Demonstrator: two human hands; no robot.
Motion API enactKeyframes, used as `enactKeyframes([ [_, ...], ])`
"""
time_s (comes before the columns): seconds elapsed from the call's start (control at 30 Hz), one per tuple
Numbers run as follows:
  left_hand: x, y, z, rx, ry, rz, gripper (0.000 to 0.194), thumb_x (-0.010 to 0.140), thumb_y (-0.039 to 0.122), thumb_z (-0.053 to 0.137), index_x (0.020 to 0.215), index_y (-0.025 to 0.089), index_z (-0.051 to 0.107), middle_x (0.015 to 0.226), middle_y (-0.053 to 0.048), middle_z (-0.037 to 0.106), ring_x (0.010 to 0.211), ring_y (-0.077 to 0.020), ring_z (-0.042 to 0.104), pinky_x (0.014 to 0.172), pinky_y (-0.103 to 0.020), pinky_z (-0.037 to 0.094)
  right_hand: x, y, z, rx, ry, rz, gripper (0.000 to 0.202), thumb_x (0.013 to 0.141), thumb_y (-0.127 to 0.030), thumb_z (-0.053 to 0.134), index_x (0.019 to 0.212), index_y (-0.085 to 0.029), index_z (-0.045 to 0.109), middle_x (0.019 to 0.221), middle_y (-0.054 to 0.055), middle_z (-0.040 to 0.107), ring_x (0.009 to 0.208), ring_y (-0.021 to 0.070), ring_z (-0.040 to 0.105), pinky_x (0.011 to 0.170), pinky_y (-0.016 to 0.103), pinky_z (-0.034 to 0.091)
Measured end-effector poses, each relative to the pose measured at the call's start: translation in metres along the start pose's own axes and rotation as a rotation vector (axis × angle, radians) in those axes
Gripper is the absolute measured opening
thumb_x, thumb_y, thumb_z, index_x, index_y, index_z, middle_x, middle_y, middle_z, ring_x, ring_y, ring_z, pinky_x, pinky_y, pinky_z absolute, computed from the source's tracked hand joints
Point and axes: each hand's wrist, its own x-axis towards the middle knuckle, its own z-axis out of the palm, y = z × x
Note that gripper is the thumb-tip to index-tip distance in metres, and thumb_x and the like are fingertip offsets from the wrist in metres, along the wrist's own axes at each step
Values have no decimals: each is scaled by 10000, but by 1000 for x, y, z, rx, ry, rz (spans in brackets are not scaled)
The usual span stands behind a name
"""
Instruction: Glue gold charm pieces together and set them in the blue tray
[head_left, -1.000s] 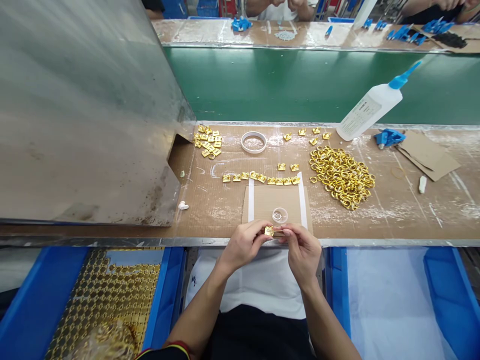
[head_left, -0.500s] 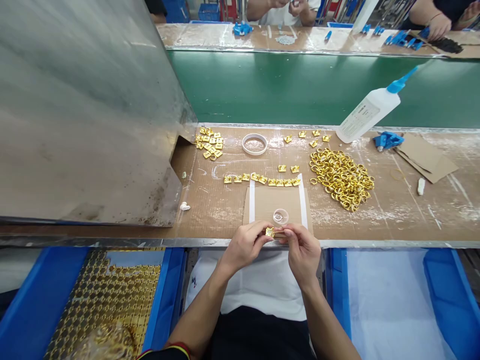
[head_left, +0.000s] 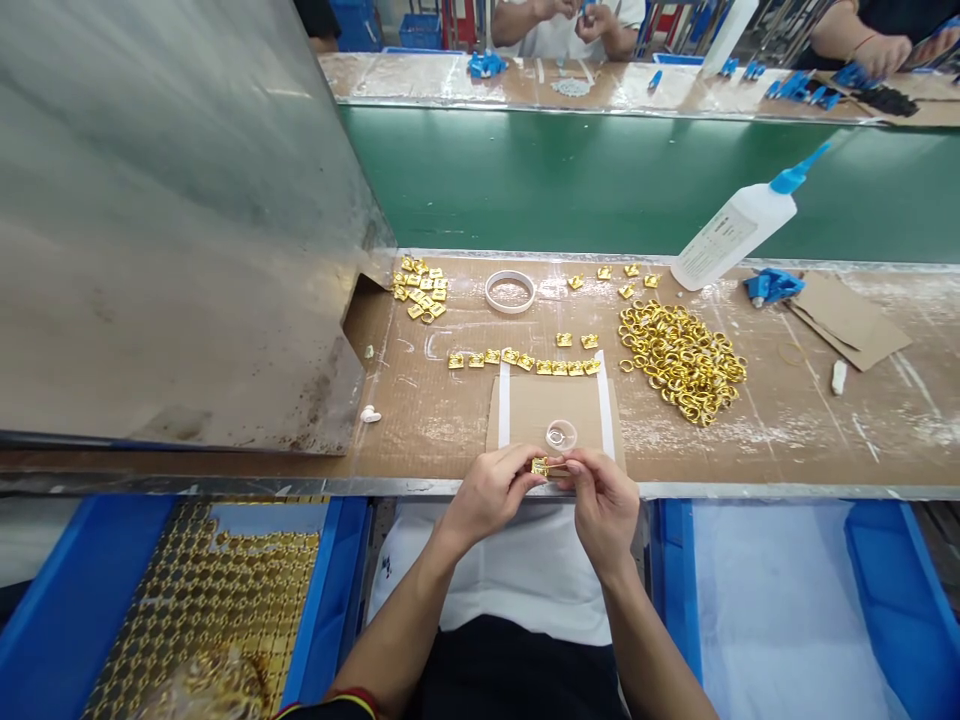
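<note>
Between the fingertips of my left hand (head_left: 491,492) is a small gold square piece (head_left: 539,467), held just above the table's front edge. My right hand (head_left: 609,500) pinches a thin stick-like tool (head_left: 557,464) whose tip meets the gold piece. Right behind the fingers, a small clear round dish (head_left: 561,434) sits on a cardboard pad (head_left: 531,408) with white tape strips. A row of gold square pieces (head_left: 510,356) lies along the pad's far edge and to its left. To the right is a heap of gold rings (head_left: 682,357).
A cluster of gold pieces (head_left: 421,286) lies by a large metal housing (head_left: 187,240). Behind are a white tape ring (head_left: 510,291) and a tilted squeeze bottle (head_left: 731,235). Blue bins (head_left: 341,580) flank my lap. Co-workers' hands (head_left: 883,55) are across the green belt (head_left: 525,170).
My hands keep nearly the same pose, with the gold piece and the thin tool still together. The view shifts slightly. Across the belt, the co-workers' hands have moved a little.
</note>
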Motion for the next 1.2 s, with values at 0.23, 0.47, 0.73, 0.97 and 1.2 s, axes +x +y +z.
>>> enactKeyframes([
  [0.23, 0, -2, 1, 8, 19, 37, 197, 1017, 303, 510, 1038, 170, 653, 807, -46, 698, 686, -179, 633, 663, -268, 493, 1, 0, 0, -14, -4, -7, 187, 978, -267, 580, 864, -225, 722, 747, 15, 741, 504, 146, 660, 477, 250, 557],
  [0.47, 0, 0, 0, 17, 8, 13, 191, 1016, 297, 513, 1052, 173, 653, 812, -44, 699, 690, -177, 634, 668, -268, 498, 2, -1, 0, -7, -17, -54, 165, 978, -228, 595, 865, -233, 716, 751, -9, 722, 496, 119, 649, 487, 221, 540],
  [0.73, -1, -2, 0, -10, 38, -8, 172, 993, 270, 548, 1077, 171, 659, 819, -42, 697, 664, -164, 608, 661, -267, 503, 7, 1, -6, -30, 17, -71, 178, 991, -275, 588, 887, -235, 727, 777, 20, 752, 584, 159, 669, 527, 268, 549],
  [0.97, -2, -3, 0, -31, 58, -42, 177, 981, 289, 565, 1075, 178, 667, 781, -20, 665, 614, -142, 561, 652, -262, 498, 36, 8, -12, -215, 43, -229, 187, 960, -285, 633, 828, -254, 761, 844, 49, 721, 799, 219, 700, 710, 355, 592],
  [1.2, -1, -3, -1, -32, 50, -29, 166, 980, 270, 561, 1063, 172, 666, 770, -13, 651, 606, -135, 547, 626, -249, 482, 42, 14, -6, -317, -47, -287, 214, 986, -271, 588, 861, -247, 760, 852, 56, 693, 778, 201, 678, 677, 317, 565],
])
